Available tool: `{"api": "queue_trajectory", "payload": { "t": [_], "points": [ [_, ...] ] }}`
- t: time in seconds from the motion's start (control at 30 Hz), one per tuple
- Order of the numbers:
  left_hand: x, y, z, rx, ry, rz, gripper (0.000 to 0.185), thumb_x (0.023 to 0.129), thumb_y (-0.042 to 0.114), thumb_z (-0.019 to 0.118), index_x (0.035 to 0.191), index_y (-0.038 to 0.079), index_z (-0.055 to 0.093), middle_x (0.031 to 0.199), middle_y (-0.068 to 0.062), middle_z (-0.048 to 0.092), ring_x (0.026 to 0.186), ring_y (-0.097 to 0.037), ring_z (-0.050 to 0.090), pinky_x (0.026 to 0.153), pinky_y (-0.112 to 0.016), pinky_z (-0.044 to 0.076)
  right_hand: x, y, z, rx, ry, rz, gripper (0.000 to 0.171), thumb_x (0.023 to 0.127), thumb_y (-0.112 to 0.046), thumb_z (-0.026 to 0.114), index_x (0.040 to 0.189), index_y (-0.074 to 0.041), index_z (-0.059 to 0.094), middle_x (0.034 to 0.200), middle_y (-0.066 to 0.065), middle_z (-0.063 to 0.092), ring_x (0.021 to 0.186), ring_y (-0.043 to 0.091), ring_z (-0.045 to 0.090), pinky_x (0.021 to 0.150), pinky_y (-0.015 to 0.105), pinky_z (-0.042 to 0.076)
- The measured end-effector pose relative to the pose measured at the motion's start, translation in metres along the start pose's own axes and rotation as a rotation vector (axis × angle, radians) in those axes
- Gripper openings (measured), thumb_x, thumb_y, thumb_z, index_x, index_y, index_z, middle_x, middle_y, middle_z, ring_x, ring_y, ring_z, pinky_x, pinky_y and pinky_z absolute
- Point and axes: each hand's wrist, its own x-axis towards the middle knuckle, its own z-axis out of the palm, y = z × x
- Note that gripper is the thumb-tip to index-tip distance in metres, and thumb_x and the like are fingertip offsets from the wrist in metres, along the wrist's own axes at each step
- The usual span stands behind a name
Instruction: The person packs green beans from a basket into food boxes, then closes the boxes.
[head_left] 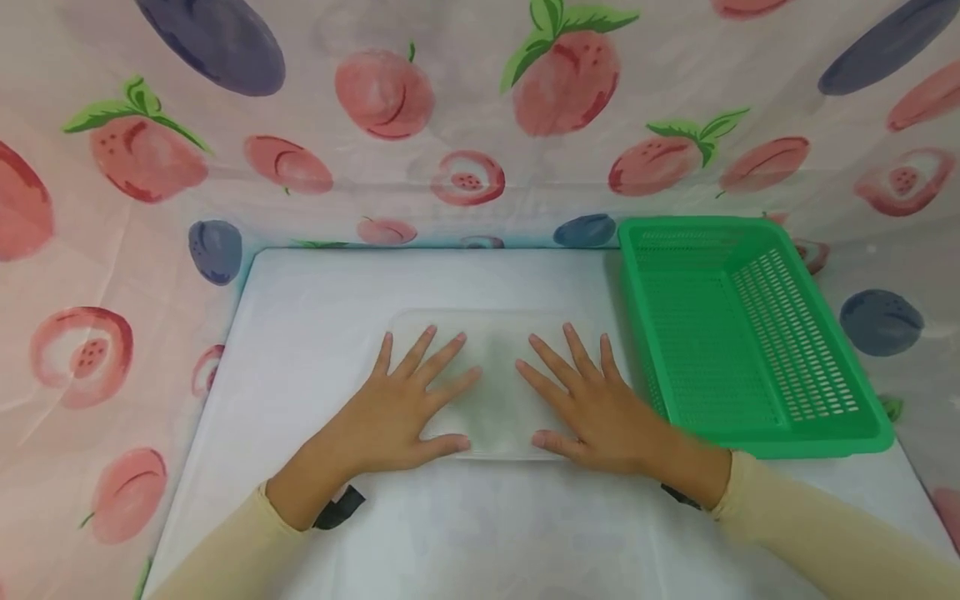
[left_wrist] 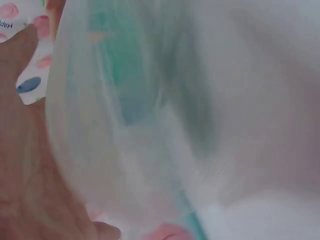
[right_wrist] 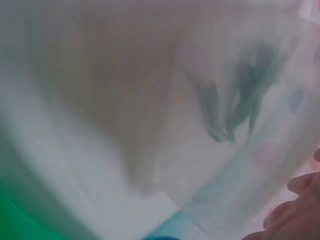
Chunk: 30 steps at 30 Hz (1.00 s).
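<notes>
Pale yellow sleeves, black wrist straps, bare hands.

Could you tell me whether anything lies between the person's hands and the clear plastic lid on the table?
Nothing visible does: the left hand and right hand both rest flat on the clear lid, fingers spread.

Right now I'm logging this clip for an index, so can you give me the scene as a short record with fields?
surface: white table, with fruit-print cloth hung behind and at both sides
left hand: left hand flat, fingers spread, resting on the clear lid
right hand: right hand flat, fingers spread, resting on the same lid
lid: lying flat in mid-table, see-through
basket: green basket to the right of the lid, empty inside
wrist views: blurred; only the lid shows close up
</notes>
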Motion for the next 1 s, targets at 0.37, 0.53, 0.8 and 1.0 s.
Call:
{"api": "queue_trajectory", "payload": {
  "t": [0.37, 0.53, 0.8, 1.0],
  "points": [
    [0.04, -0.044, -0.031, 0.004, -0.15, -0.074, 0.083, 0.093, 0.082, 0.037, 0.163, 0.043, 0.014, 0.174, 0.003, -0.003, 0.16, -0.037, -0.005, 0.115, -0.082, 0.004, 0.052, 0.014, -0.031, 0.016, -0.152, 0.11, 0.093, 0.093, -0.082, 0.034, 0.165, -0.032, 0.001, 0.174, 0.004, -0.003, 0.157, 0.047, -0.005, 0.112, 0.084, 0.009],
    [0.051, -0.052, -0.021, -0.045, -0.211, -0.097, 0.083, 0.093, 0.082, 0.036, 0.163, 0.043, 0.012, 0.174, 0.002, -0.003, 0.16, -0.037, -0.005, 0.115, -0.081, 0.003, 0.065, 0.014, -0.034, 0.113, -0.307, 0.22, 0.093, 0.092, -0.085, 0.027, 0.165, -0.033, 0.001, 0.174, 0.008, -0.002, 0.155, 0.051, -0.007, 0.112, 0.085, 0.008],
    [0.052, -0.054, -0.008, -0.095, -0.257, -0.106, 0.085, 0.092, 0.083, 0.037, 0.163, 0.043, 0.009, 0.174, -0.001, -0.006, 0.158, -0.039, -0.015, 0.118, -0.078, 0.002, 0.076, 0.015, -0.033, 0.212, -0.389, 0.272, 0.093, 0.092, -0.084, 0.031, 0.164, -0.035, -0.002, 0.173, 0.01, -0.005, 0.154, 0.054, -0.01, 0.111, 0.085, -0.001],
    [0.054, -0.058, -0.009, -0.143, -0.236, -0.083, 0.087, 0.094, 0.079, 0.04, 0.164, 0.041, 0.006, 0.174, 0.001, -0.006, 0.158, -0.04, -0.011, 0.118, -0.078, 0.0, 0.075, 0.02, -0.038, 0.251, -0.409, 0.286, 0.094, 0.091, -0.086, 0.03, 0.163, -0.038, -0.004, 0.173, 0.009, -0.007, 0.155, 0.051, -0.011, 0.112, 0.084, -0.001]
  ]
}}
